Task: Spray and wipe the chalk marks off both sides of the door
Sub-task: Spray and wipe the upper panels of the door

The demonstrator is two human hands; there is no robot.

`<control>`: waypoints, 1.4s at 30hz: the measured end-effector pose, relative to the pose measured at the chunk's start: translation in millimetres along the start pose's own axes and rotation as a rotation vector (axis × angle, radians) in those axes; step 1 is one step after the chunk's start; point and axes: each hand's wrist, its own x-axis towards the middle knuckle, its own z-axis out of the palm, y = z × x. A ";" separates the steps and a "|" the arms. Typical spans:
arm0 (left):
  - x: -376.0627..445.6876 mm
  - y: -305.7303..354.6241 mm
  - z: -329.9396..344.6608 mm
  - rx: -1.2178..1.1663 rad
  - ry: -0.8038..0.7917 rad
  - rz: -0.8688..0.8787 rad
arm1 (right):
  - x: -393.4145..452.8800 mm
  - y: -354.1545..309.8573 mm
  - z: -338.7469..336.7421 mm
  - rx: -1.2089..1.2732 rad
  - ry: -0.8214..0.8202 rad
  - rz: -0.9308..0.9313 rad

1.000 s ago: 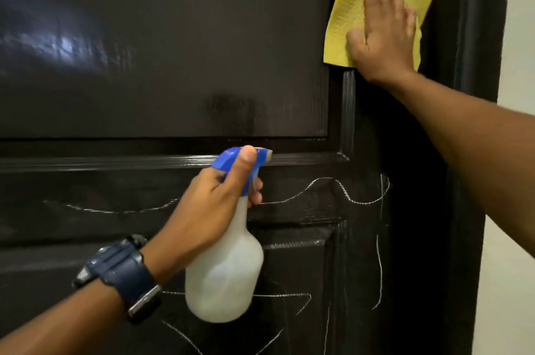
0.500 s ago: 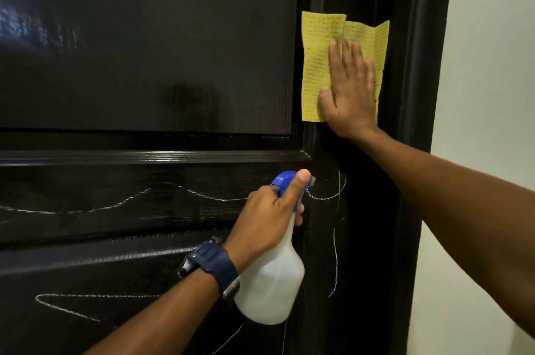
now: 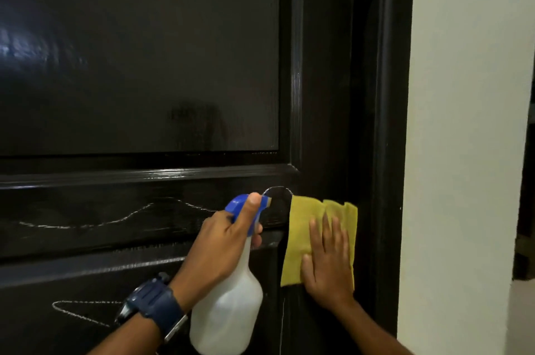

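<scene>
Wiping: my right hand (image 3: 327, 265) presses the cloth (image 3: 304, 227) flat on the door (image 3: 144, 65), left hand (image 3: 223, 242) clamped on the spray bottle (image 3: 228, 314); next I'd sweep the chalk marks (image 3: 86, 224).

Both forearms are bare, with no sleeves in view. The left wrist carries a chunky dark blue wristwatch (image 3: 153, 307) with a wide strap and a silver metal buckle. The right wrist wears nothing
</scene>
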 end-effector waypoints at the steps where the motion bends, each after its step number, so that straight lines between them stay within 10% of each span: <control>1: -3.8 1.9 -2.8 0.022 0.005 0.006 | -18.3 1.2 5.3 -0.011 -0.031 0.000; 12: -46.2 -1.0 -9.7 0.089 0.052 -0.104 | -76.0 11.8 26.3 -0.043 -0.096 -0.063; 21: -38.5 -2.2 2.0 0.126 0.116 -0.056 | 200.5 -27.6 -85.0 0.055 0.071 -0.099; 33: -51.6 -13.3 -21.5 0.152 0.305 -0.004 | 39.5 -3.1 -15.8 -0.023 -0.045 -0.239; 42: -75.3 -17.8 -43.8 0.200 0.288 -0.064 | 68.3 -11.8 -51.1 0.040 -0.074 -0.257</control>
